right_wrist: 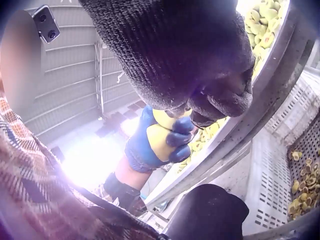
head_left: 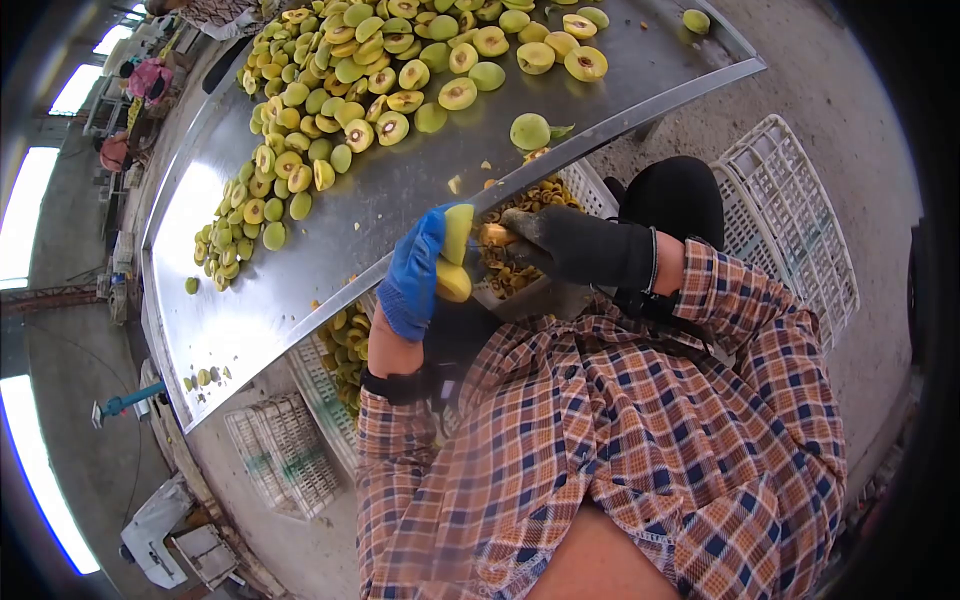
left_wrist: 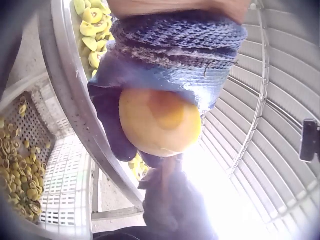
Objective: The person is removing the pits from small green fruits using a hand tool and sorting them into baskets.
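At the centre of the head view, the left hand in a blue knitted glove (head_left: 412,275) has its fingers curled round a split yellow-green fruit (head_left: 455,255), one half showing above the knuckles and one below, held just off the edge of the long stainless-steel sorting table (head_left: 300,270). The right hand in a black knitted glove (head_left: 570,245) meets it from the right, its fingertips pinched on something small and orange-brown at the fruit's core; whether that is a pit or a tool tip cannot be told. To do this well, the fruit's cut face should probably stay turned toward the black glove, and the work held over the white slotted plastic crate of pits and scraps (head_left: 590,190) directly beneath. Heaps of halved green-yellow fruit (head_left: 350,90) fill the upper left.
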{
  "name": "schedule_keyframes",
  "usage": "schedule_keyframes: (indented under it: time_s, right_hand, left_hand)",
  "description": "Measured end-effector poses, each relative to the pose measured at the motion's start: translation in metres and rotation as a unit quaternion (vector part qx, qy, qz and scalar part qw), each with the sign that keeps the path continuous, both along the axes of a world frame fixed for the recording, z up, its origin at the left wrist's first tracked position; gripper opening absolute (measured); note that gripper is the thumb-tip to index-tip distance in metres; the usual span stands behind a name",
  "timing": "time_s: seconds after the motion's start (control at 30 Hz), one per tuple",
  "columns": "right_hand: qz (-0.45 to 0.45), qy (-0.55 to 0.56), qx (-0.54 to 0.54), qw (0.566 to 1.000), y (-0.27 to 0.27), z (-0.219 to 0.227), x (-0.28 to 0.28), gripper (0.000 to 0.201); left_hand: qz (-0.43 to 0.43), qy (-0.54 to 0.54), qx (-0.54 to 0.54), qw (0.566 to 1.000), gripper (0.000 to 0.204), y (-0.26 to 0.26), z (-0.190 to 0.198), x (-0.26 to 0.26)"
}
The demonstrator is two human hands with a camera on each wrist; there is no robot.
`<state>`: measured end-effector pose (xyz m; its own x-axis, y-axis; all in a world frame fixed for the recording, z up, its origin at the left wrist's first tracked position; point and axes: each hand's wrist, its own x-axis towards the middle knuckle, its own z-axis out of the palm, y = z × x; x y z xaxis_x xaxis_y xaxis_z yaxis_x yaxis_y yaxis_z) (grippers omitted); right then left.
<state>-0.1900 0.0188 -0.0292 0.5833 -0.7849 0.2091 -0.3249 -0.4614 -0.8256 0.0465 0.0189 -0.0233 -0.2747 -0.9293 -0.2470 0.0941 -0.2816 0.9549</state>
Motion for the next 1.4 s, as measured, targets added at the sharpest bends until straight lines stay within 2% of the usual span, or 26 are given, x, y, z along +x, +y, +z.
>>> schedule_keyframes:
  time_s: [0.07, 0.13, 0.17, 0.23, 0.27, 0.33, 0.47, 0.53, 0.57, 0.63, 0.77, 0.8, 0.83, 0.87, 0.9, 0.93, 1.0, 1.03, 1.07, 1.1, 1.17, 1.2, 1.23, 1.27, 1.33, 1.4]
  right_hand:
    - [0.018, 0.039, 0.012, 0.999, -0.002, 0.001, 0.000, 0.027]
    - [-0.001, -0.066, -0.021, 0.998, -0.003, -0.001, 0.008, 0.026]
    - [0.000, -0.066, -0.024, 0.998, -0.001, 0.000, 0.011, 0.026]
    - [0.015, -0.116, 0.192, 0.974, 0.010, 0.013, 0.018, 0.028]
    - [0.019, -0.115, 0.194, 0.974, 0.011, 0.015, 0.018, 0.028]
    - [0.059, -0.056, 0.237, 0.968, 0.010, 0.016, 0.018, 0.031]
    - [0.093, -0.036, 0.359, 0.928, 0.009, 0.021, 0.017, 0.033]
    - [0.136, -0.105, 0.286, 0.943, 0.008, 0.012, 0.018, 0.034]
    - [0.138, -0.104, 0.286, 0.943, 0.010, 0.009, 0.019, 0.034]
    - [0.102, -0.017, 0.162, 0.981, 0.010, 0.013, 0.023, 0.034]
    - [0.086, -0.061, 0.157, 0.982, 0.011, 0.014, 0.022, 0.034]
    - [0.093, -0.034, -0.074, 0.992, 0.010, 0.006, 0.023, 0.034]
    - [0.093, -0.006, -0.301, 0.949, 0.010, -0.001, 0.023, 0.034]
    - [0.092, -0.006, -0.301, 0.949, 0.010, -0.008, 0.018, 0.034]
    - [0.142, -0.055, 0.110, 0.982, 0.010, 0.013, 0.016, 0.036]
    - [0.167, -0.093, 0.502, 0.844, 0.010, 0.028, 0.014, 0.039]
    - [0.174, -0.087, 0.518, 0.833, 0.012, 0.034, 0.009, 0.041]
    - [0.175, -0.083, 0.534, 0.823, 0.013, 0.035, 0.008, 0.044]
    - [0.173, -0.084, 0.531, 0.825, 0.015, 0.035, 0.010, 0.044]
    - [0.160, -0.113, 0.532, 0.824, 0.019, 0.032, 0.011, 0.044]
    - [0.154, -0.133, 0.540, 0.817, 0.025, 0.025, 0.013, 0.043]
    - [0.139, -0.132, 0.542, 0.818, 0.022, 0.019, 0.013, 0.041]
    - [0.126, -0.133, 0.543, 0.820, 0.019, 0.012, 0.013, 0.039]
    - [0.135, -0.129, 0.540, 0.820, 0.019, -0.003, 0.012, 0.039]
    - [0.046, -0.043, 0.365, 0.929, 0.019, -0.036, 0.005, 0.035]
    - [-0.003, 0.015, 0.342, 0.939, 0.014, -0.056, 0.000, 0.034]
  left_hand:
    - [-0.021, -0.032, 0.016, 0.999, 0.055, 0.001, 0.002, 0.000]
    - [0.004, 0.046, 0.012, 0.999, 0.048, 0.008, 0.006, -0.011]
    - [0.005, 0.045, 0.009, 0.999, 0.048, 0.005, 0.001, -0.018]
    - [0.102, -0.031, -0.189, 0.976, 0.055, 0.003, -0.009, -0.028]
    - [0.106, -0.033, -0.188, 0.976, 0.055, 0.005, -0.009, -0.023]
    - [0.027, 0.105, 0.098, 0.989, 0.069, 0.007, 0.003, -0.012]
    - [-0.036, 0.122, 0.109, 0.986, 0.072, 0.002, -0.001, -0.001]
    - [-0.048, -0.015, -0.019, 0.999, 0.073, -0.001, -0.005, 0.005]
    - [-0.046, -0.015, -0.019, 0.999, 0.073, 0.000, -0.009, 0.006]
    - [-0.046, 0.126, 0.114, 0.984, 0.072, -0.003, -0.011, 0.007]
    - [0.028, 0.120, 0.128, 0.984, 0.068, -0.002, 0.002, -0.005]
    - [0.024, 0.005, -0.016, 1.000, 0.064, 0.000, 0.007, -0.007]
    - [0.018, -0.110, -0.159, 0.981, 0.061, 0.000, 0.009, -0.007]
    - [0.017, -0.110, -0.160, 0.981, 0.061, -0.001, 0.009, -0.005]
    - [-0.038, 0.015, -0.053, 0.998, 0.058, -0.002, 0.009, 0.000]
    - [-0.090, 0.140, 0.056, 0.985, 0.055, -0.002, 0.010, 0.003]
    - [-0.080, 0.177, 0.111, 0.975, 0.053, 0.000, 0.017, 0.001]
    - [-0.126, -0.011, -0.076, 0.989, 0.054, -0.004, 0.021, 0.000]
    - [-0.163, -0.198, -0.259, 0.931, 0.055, -0.010, 0.023, -0.001]
    - [-0.162, -0.196, -0.260, 0.932, 0.055, -0.018, 0.020, -0.001]
    - [-0.192, -0.283, -0.338, 0.877, 0.065, -0.028, 0.006, 0.004]
    - [-0.183, -0.284, -0.339, 0.878, 0.065, -0.028, 0.002, 0.007]
    - [-0.096, -0.039, -0.122, 0.987, 0.066, -0.028, -0.001, 0.011]
    - [0.003, 0.214, 0.106, 0.971, 0.068, -0.028, -0.003, 0.017]
    - [0.044, 0.246, 0.157, 0.956, 0.071, -0.019, -0.001, 0.036]
    - [0.125, 0.263, 0.096, 0.952, 0.072, 0.007, -0.002, 0.059]
